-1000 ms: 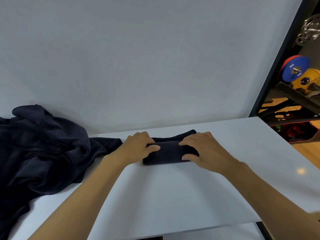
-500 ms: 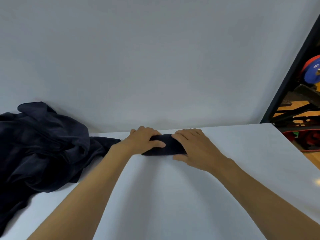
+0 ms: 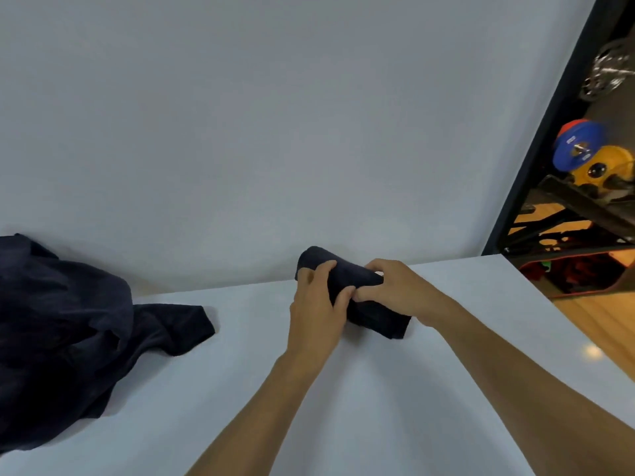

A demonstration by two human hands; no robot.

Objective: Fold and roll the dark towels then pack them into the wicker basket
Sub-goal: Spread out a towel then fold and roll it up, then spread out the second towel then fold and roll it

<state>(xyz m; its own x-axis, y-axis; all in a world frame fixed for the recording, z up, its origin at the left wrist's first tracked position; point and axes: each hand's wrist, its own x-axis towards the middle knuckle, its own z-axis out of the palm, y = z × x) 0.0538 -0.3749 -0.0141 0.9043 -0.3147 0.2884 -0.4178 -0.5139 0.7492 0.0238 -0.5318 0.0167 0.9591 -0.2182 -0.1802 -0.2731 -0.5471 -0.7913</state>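
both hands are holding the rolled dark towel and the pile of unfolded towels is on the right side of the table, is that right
Not quite. Both the left hand and the right hand do hold the rolled dark towel, but the pile of unfolded towels lies on the left side of the table, not the right. The head view shows it.

It looked like a gym. Well right of the right hand, past the table edge, a dark rack held a blue plate and a yellow plate, with chrome weights higher up, above a wood floor.
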